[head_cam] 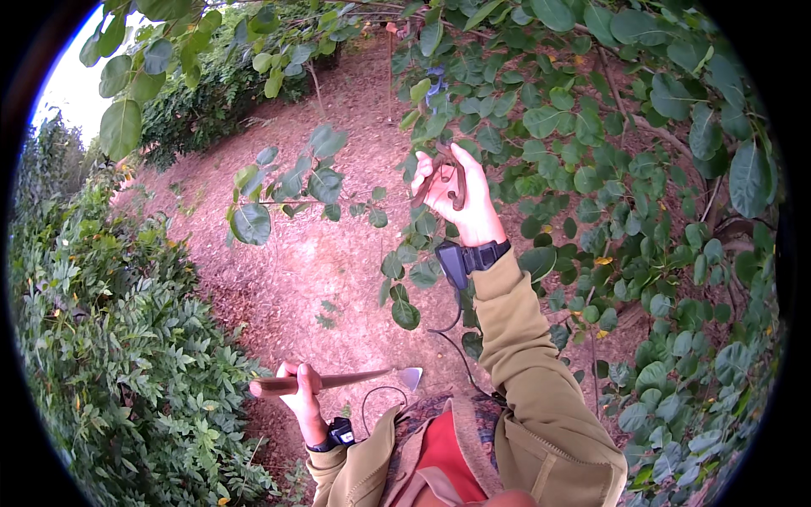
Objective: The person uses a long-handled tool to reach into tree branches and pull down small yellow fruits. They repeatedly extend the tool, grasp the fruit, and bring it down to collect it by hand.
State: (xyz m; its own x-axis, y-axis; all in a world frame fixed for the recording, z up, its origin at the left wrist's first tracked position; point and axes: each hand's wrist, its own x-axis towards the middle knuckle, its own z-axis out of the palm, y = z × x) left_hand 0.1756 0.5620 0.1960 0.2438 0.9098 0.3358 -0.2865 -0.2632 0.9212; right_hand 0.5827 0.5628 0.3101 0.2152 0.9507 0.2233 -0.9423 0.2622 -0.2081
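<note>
My left hand [301, 393], at the lower left, is closed around the wooden handle [345, 379] of a hoe-like tool. Its flat metal blade [411, 378] points right, just in front of my body. My right hand [466, 206] is raised among the branches, palm towards me. Several dark brown, curved pieces that look like dried seed pods [460, 184] lie across its palm, held between thumb and fingers. Round green leaves [405, 314] hang close around this hand.
A leafy tree branch [659, 133] spreads over the right side. Dense shrubs [127, 374] line the left. Dry litter covers the sloping ground [304, 272]. At the top, a person's hand [400, 29] holds an upright stick [389, 79]; blue cloth [437, 85] shows through leaves. Cables [459, 355] run from my wrist devices.
</note>
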